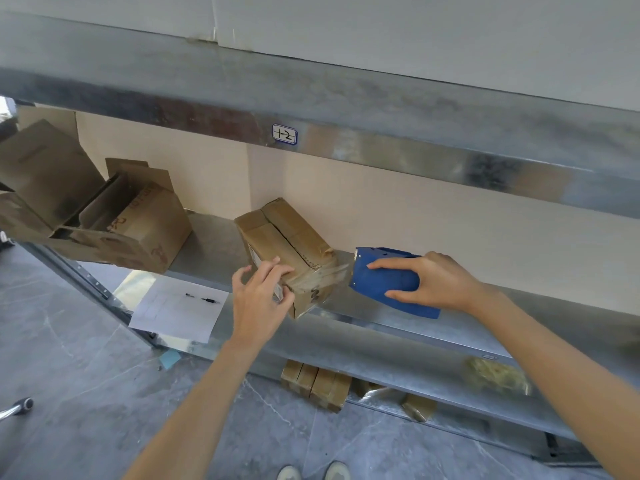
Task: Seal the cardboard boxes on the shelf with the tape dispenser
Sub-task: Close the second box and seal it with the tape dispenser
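One small box (287,237) on shelf (204,237), flaps closed | left hand (258,299) pressing it, fingers extended | right hand (440,284) gripping tape dispenser (384,282)

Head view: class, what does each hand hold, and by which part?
The right hand grips the blue tape dispenser round its body. The left hand holds nothing; its fingers press on the small cardboard box at its near end.
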The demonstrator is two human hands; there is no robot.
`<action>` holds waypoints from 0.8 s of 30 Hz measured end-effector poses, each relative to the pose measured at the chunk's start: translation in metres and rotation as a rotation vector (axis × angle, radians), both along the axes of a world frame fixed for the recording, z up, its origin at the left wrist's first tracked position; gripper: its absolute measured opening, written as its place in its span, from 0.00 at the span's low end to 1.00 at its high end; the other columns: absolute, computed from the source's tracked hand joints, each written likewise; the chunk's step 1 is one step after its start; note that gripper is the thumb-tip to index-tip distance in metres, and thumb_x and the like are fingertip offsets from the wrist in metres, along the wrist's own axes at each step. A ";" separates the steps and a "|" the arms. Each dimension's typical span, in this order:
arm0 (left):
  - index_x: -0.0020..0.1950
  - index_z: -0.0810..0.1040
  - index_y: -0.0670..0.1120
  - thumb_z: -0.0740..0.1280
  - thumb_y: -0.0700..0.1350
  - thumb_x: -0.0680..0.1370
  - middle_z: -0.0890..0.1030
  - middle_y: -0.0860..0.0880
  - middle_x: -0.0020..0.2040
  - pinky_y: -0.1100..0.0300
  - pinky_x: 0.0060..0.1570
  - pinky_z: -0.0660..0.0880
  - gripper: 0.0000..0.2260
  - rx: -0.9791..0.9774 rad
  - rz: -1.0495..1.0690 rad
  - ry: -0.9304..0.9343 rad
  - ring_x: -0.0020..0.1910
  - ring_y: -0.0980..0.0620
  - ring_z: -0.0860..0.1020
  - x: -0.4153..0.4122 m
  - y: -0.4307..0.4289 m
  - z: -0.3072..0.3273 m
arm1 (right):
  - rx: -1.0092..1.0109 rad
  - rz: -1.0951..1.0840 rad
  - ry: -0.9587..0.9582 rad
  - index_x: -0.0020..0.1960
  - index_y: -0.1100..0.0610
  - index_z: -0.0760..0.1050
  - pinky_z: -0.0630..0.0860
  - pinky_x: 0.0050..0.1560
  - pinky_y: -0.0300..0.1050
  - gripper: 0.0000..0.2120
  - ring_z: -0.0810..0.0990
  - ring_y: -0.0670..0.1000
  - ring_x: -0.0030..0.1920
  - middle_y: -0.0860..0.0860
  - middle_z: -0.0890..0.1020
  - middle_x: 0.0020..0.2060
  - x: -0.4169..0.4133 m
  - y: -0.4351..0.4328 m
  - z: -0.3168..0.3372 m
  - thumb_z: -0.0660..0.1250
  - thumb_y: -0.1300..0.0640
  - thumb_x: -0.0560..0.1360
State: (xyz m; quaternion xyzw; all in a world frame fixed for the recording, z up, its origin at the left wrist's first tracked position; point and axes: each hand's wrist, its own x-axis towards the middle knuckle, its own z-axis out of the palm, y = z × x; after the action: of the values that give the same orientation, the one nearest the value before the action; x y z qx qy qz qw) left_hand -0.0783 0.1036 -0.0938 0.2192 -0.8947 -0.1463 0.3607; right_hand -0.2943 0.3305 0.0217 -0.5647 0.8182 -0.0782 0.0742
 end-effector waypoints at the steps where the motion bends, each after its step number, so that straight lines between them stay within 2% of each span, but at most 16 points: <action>1: 0.56 0.81 0.51 0.74 0.39 0.71 0.82 0.52 0.55 0.48 0.61 0.67 0.15 -0.028 0.018 0.005 0.53 0.55 0.79 0.000 -0.001 0.001 | 0.004 0.004 0.002 0.68 0.28 0.66 0.64 0.33 0.35 0.25 0.64 0.48 0.23 0.48 0.63 0.19 0.001 0.000 0.000 0.69 0.42 0.75; 5: 0.55 0.81 0.52 0.70 0.40 0.73 0.80 0.55 0.55 0.50 0.50 0.67 0.12 -0.101 0.055 0.011 0.39 0.54 0.77 -0.001 -0.008 0.004 | 0.003 -0.003 0.010 0.68 0.28 0.66 0.64 0.32 0.34 0.24 0.64 0.48 0.23 0.48 0.62 0.19 0.003 0.000 -0.001 0.69 0.42 0.75; 9: 0.54 0.82 0.52 0.65 0.40 0.76 0.81 0.56 0.55 0.53 0.49 0.66 0.11 -0.107 0.072 0.018 0.39 0.56 0.77 -0.003 -0.007 0.001 | 0.009 -0.003 0.009 0.69 0.29 0.67 0.65 0.32 0.35 0.24 0.63 0.48 0.23 0.47 0.68 0.20 0.004 0.000 -0.002 0.69 0.42 0.75; 11: 0.53 0.83 0.51 0.65 0.40 0.75 0.82 0.55 0.55 0.55 0.50 0.65 0.11 -0.096 0.082 0.042 0.41 0.56 0.77 -0.005 -0.005 -0.002 | 0.025 0.003 0.012 0.69 0.29 0.67 0.64 0.32 0.35 0.24 0.64 0.49 0.23 0.42 0.71 0.22 0.004 -0.001 -0.001 0.68 0.42 0.75; 14: 0.54 0.83 0.50 0.68 0.38 0.73 0.81 0.55 0.56 0.57 0.51 0.62 0.13 -0.078 0.084 0.045 0.45 0.57 0.77 -0.005 -0.003 -0.006 | 0.052 0.010 0.026 0.69 0.29 0.66 0.64 0.33 0.35 0.24 0.63 0.48 0.23 0.30 0.71 0.27 0.005 -0.002 0.000 0.68 0.41 0.76; 18: 0.58 0.80 0.48 0.72 0.40 0.68 0.79 0.53 0.60 0.57 0.54 0.63 0.19 -0.052 0.061 -0.051 0.53 0.57 0.76 -0.001 0.000 -0.010 | 0.035 0.003 0.011 0.69 0.29 0.67 0.69 0.34 0.39 0.24 0.63 0.48 0.23 0.39 0.72 0.23 0.006 -0.002 -0.001 0.69 0.42 0.75; 19: 0.59 0.80 0.48 0.71 0.42 0.67 0.78 0.53 0.60 0.56 0.55 0.63 0.20 -0.031 0.057 -0.072 0.54 0.57 0.76 0.000 0.001 -0.010 | 0.031 0.004 0.009 0.69 0.29 0.67 0.69 0.34 0.39 0.24 0.63 0.48 0.23 0.39 0.72 0.23 0.005 -0.002 -0.001 0.69 0.42 0.75; 21: 0.61 0.78 0.48 0.68 0.47 0.67 0.76 0.52 0.62 0.54 0.56 0.64 0.22 0.021 0.043 -0.104 0.56 0.56 0.76 -0.001 0.005 -0.007 | 0.022 0.002 0.006 0.69 0.29 0.66 0.70 0.34 0.40 0.24 0.63 0.47 0.23 0.42 0.71 0.22 0.005 -0.001 0.000 0.69 0.42 0.75; 22: 0.62 0.76 0.47 0.66 0.50 0.68 0.75 0.52 0.63 0.54 0.58 0.65 0.23 0.047 0.030 -0.110 0.58 0.55 0.76 -0.001 0.008 -0.006 | 0.019 -0.003 0.008 0.69 0.29 0.66 0.71 0.35 0.40 0.24 0.64 0.47 0.23 0.46 0.68 0.20 0.004 -0.001 0.000 0.69 0.42 0.75; 24: 0.63 0.74 0.46 0.67 0.55 0.71 0.73 0.51 0.65 0.56 0.61 0.66 0.24 0.080 0.012 -0.106 0.65 0.52 0.73 -0.004 0.014 -0.005 | 0.022 -0.007 0.023 0.69 0.28 0.66 0.73 0.37 0.42 0.24 0.64 0.47 0.24 0.47 0.64 0.19 0.003 -0.001 0.002 0.68 0.42 0.75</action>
State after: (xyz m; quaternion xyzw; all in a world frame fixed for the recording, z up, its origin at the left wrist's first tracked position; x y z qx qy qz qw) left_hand -0.0818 0.1177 -0.0993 0.2461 -0.9047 -0.1681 0.3045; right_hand -0.2914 0.3297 0.0237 -0.5619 0.8218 -0.0628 0.0709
